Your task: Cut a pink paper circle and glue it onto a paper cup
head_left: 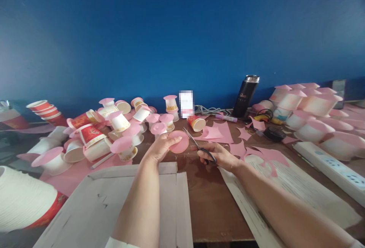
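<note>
Between the thumb and fingers of my left hand (161,147) is a round pink paper disc (182,144). My right hand (218,156) grips a pair of scissors (196,140) by its dark handles, its blades pointing up and left beside the disc's right edge. Whether the blades touch the paper I cannot tell. Just beyond lies a red and white paper cup (196,123) on its side. Pink paper scraps (216,132) are spread to the right of it.
Paper cups with pink discs (122,120) crowd the left; more pink-topped cups (325,126) stand right. A black thermos (246,96) leans near the blue wall. A white power strip (330,168), a glue stick (226,117), printed sheets (299,187) and grey cardboard (108,202) lie around the brown table (213,206).
</note>
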A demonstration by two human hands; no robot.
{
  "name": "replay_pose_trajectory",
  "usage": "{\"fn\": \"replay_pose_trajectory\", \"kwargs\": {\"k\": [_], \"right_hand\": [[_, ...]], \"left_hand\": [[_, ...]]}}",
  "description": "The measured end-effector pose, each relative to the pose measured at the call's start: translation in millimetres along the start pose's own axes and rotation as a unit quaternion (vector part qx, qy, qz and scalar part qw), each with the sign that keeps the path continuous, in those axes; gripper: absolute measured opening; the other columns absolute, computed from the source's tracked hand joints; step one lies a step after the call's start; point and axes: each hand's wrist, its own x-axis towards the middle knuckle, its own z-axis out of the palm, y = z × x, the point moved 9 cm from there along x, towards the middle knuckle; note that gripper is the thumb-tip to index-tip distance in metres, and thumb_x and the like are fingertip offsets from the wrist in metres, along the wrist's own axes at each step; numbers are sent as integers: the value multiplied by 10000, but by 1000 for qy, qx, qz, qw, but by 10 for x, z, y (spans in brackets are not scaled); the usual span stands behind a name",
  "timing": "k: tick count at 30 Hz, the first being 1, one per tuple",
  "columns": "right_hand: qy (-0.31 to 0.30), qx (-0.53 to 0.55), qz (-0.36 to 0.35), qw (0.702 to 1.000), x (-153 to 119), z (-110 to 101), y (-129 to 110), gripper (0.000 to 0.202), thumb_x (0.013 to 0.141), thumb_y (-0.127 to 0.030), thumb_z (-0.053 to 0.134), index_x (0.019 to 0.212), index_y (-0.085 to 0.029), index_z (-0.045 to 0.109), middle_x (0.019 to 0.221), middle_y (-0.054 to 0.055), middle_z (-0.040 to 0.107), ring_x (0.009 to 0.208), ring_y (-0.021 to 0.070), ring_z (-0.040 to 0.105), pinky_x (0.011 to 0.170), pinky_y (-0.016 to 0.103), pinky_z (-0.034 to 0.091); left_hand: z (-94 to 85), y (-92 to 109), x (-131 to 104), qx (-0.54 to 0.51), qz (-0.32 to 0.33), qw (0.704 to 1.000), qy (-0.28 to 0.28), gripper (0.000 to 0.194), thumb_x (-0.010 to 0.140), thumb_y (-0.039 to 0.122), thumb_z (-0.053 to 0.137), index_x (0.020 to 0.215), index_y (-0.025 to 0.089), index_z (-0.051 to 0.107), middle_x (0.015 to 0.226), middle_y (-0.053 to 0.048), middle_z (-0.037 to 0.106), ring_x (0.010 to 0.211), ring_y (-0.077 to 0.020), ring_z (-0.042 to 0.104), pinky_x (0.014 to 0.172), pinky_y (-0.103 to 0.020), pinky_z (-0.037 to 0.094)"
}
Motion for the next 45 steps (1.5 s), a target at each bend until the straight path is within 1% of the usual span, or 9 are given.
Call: {"fn": "replay_pose_trajectory", "kwargs": {"k": [8, 12, 17, 21, 27, 34, 37, 41, 45], "right_hand": [[3, 1, 6, 1000, -7, -6, 1, 507, 771, -521, 679, 1112, -146, 684, 652, 9, 562, 606, 113, 514, 485, 214, 415], [9, -3, 5, 1000, 0, -19, 14, 492, 779, -513, 676, 1104, -144, 690, 653, 8, 557, 602, 106, 502, 485, 210, 404], [9, -7, 3, 1000, 6, -22, 24, 522, 775, -521, 675, 1141, -148, 677, 644, 3, 545, 599, 108, 497, 465, 204, 389], [13, 1, 14, 1000, -1, -27, 34, 511, 767, -524, 681, 1113, -147, 686, 651, 5, 551, 605, 107, 502, 473, 205, 408], [10, 11, 27, 1000, -5, -22, 43, 516, 769, -521, 682, 1128, -150, 675, 664, 2, 539, 617, 106, 499, 477, 203, 415], [12, 5, 21, 1000, 3, -24, 33, 532, 771, -525, 680, 1150, -152, 669, 656, -1, 538, 605, 104, 501, 496, 217, 404], [16, 1, 18, 1000, 3, -25, 28, 508, 767, -528, 682, 1107, -150, 681, 655, -4, 533, 597, 103, 499, 495, 219, 390], [21, -16, 13, 1000, 6, -36, 26, 463, 770, -534, 673, 1015, -143, 701, 648, -4, 529, 599, 101, 494, 494, 217, 363], [23, -28, 6, 999, 11, -40, 19, 452, 774, -540, 663, 986, -142, 700, 641, -4, 538, 599, 102, 493, 497, 218, 351]], "left_hand": [[7, -37, 22, -17, 6, 1000, 10, 364, 671, 299, 786, 989, 133, 725, 898, -84, 718, 870, -221, 635, 809, -328, 458], [-2, -28, 28, -30, 9, 999, 28, 374, 659, 318, 797, 973, 130, 725, 892, -84, 718, 888, -222, 633, 836, -339, 458], [-9, -18, 33, -34, 17, 999, 39, 386, 661, 329, 795, 987, 135, 726, 905, -85, 721, 913, -226, 632, 865, -351, 454], [-12, -28, 43, -30, 19, 999, 37, 386, 658, 310, 795, 996, 134, 728, 927, -89, 725, 923, -237, 639, 871, -355, 454], [-2, -46, 45, -34, 9, 999, 31, 366, 668, 309, 790, 983, 133, 730, 904, -85, 729, 894, -229, 648, 863, -353, 457], [5, -55, 46, -50, 5, 998, 40, 353, 655, 309, 798, 956, 136, 732, 924, -87, 731, 893, -222, 648, 853, -344, 462], [1, -37, 51, -56, 18, 997, 43, 348, 664, 299, 793, 975, 157, 728, 978, -79, 728, 901, -215, 643, 850, -350, 468], [5, -41, 46, -49, 12, 998, 44, 345, 672, 307, 787, 973, 150, 728, 963, -83, 730, 887, -213, 644, 840, -349, 467], [12, -25, 35, -54, 14, 997, 46, 366, 647, 302, 802, 967, 141, 726, 963, -89, 730, 902, -227, 647, 847, -355, 462]]}}
